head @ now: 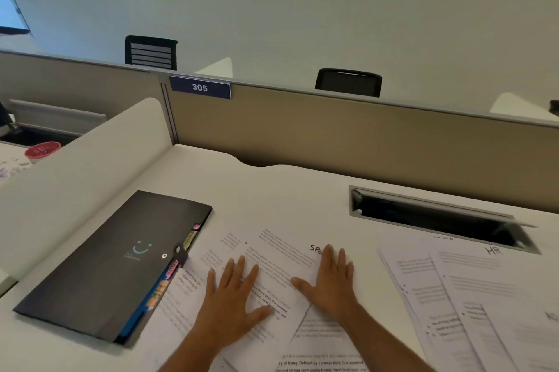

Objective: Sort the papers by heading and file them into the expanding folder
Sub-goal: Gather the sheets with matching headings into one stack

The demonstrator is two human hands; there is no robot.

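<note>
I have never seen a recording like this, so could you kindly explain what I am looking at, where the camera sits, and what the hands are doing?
There is no machine here: a person wears one wide-angle camera on the head, looking forward and down at a white desk. The left hand and right hand lie flat, fingers spread, pressing on a loose pile of printed papers; neither grips anything. A second pile of papers, one headed HR, lies to the right. On the left lies a black expanding folder, closed, with coloured tabs at its edge. Behind are a partition numbered 305 and two chairs.
</note>
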